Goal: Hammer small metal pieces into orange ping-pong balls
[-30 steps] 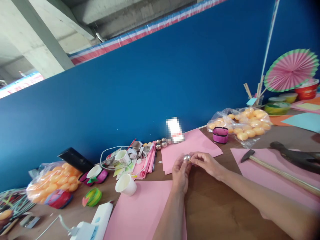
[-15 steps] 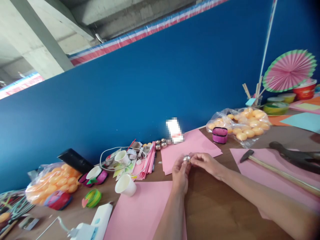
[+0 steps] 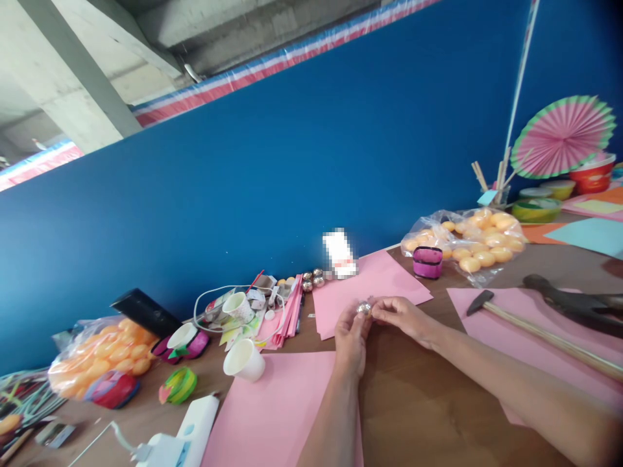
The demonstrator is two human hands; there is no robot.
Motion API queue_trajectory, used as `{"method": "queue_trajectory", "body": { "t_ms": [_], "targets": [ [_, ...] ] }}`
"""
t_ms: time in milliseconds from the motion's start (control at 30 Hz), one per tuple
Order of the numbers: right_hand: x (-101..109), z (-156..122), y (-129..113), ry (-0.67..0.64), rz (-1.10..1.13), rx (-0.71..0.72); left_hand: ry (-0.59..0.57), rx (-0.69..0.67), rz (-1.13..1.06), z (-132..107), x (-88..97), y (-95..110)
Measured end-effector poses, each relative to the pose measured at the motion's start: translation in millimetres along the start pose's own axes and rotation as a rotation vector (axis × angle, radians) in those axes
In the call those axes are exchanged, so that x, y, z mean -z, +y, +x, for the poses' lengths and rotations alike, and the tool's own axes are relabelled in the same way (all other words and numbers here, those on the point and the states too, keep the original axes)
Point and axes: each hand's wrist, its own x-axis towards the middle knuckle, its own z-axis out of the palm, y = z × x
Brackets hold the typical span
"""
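Both hands meet over the wooden table (image 3: 418, 402), above a pink paper sheet (image 3: 370, 285). My left hand (image 3: 351, 337) and my right hand (image 3: 402, 316) pinch a small shiny silver ball (image 3: 363, 308) between their fingertips. Three similar silver balls (image 3: 313, 280) lie by the blue wall, behind the hands. Another pink sheet (image 3: 277, 415) lies under my left forearm.
A hammer (image 3: 535, 327) rests on a pink sheet at the right. Bags of orange balls sit at the back right (image 3: 467, 243) and far left (image 3: 97, 353). Paper cups (image 3: 244, 359), a purple tape measure (image 3: 427, 261), a white glue gun (image 3: 175, 441), cables and paper scraps crowd the left.
Nothing has moved apart from a slight shift of the camera; both hands stay pinched on the silver ball.
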Motion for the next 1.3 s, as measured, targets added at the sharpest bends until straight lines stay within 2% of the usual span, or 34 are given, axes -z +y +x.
{"method": "queue_trajectory", "body": {
  "t_ms": [300, 900, 1300],
  "targets": [
    [-1.5, 0.1, 1.0, 0.076, -0.006, -0.02, -0.012, -0.023, 0.021, 0.9, -1.3, -1.5],
    [-2.9, 1.1, 5.6, 0.121, 0.042, 0.002, 0.06, -0.012, 0.054, -2.0, -4.6, -0.6],
    [-5.6, 0.8, 7.4, 0.152, 0.037, 0.02, 0.059, -0.021, 0.071, -0.8, -1.9, -4.5]
  ]
}}
